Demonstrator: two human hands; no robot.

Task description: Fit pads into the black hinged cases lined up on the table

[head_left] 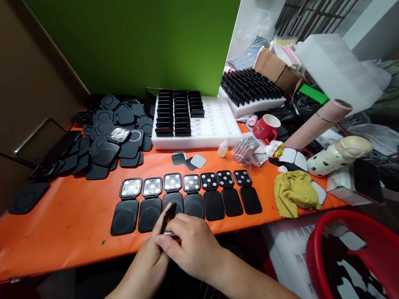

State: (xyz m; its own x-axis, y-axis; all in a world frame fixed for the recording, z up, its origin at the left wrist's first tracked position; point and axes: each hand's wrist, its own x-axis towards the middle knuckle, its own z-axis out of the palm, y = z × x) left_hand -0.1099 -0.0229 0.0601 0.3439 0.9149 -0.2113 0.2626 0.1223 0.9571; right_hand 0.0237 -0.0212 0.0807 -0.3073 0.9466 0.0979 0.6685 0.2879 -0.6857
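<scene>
My left hand [155, 250] is closed around a thin black panel [168, 216], held edge-on above the table's front edge. My right hand [193, 242] is closed against it; a small silvery ridged bit shows by its thumb, too little visible to name. Just beyond the hands lies a row of several unfolded black hinged holders [125, 218]. Their upper halves are dotted with pale round discs, and the lower halves are plain black. Behind the row are some loose thin dark and grey sheets [197, 161].
A heap of black panels [105, 153] covers the left. White foam trays [211, 121] with upright black pieces stand behind. A small bottle [222, 148], red mug [264, 127], yellow cloth [295, 193] and tumbler [339, 155] are to the right. A red basin [317, 237] stands lower right.
</scene>
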